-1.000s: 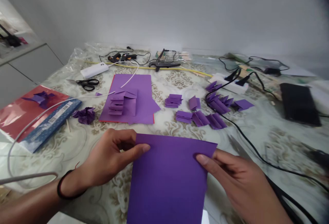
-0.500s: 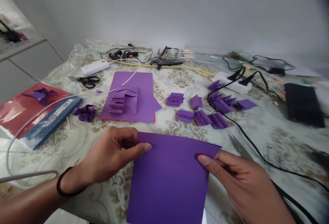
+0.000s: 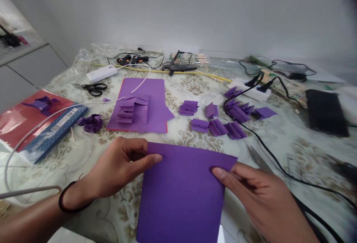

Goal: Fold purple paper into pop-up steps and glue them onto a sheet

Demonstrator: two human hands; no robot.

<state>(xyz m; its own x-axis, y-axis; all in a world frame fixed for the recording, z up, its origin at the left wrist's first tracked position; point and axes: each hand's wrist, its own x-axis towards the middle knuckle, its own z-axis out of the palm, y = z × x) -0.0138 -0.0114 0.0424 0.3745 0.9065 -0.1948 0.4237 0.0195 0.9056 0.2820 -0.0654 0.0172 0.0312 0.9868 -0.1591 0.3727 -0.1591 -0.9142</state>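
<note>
A flat purple sheet (image 3: 184, 194) is held up near the table's front edge, its lower end cut off by the picture. My left hand (image 3: 125, 165) pinches its upper left corner, thumb on the front face. The upper right corner is between the thumb and fingers of my right hand (image 3: 251, 187). Beyond it, purple sheets (image 3: 156, 90) lie stacked over a red one, with folded purple pieces (image 3: 126, 111) on top. More folded purple pieces (image 3: 219, 127) sit right of the stack. Scissor blades (image 3: 259, 159) show beside my right hand, partly hidden by it.
Black scissors (image 3: 95, 88), a white power bank (image 3: 102, 73) and crumpled purple paper (image 3: 90, 123) lie at left, near a red and blue package (image 3: 55, 124). Glue guns (image 3: 132, 60), a dark cutter (image 3: 178, 67), a power strip (image 3: 255, 92), cables and a black phone (image 3: 326, 111) are farther out.
The whole view has shifted slightly, so the table objects appear a little farther left. Both hands keep their hold on the purple sheet, with almost no movement.
</note>
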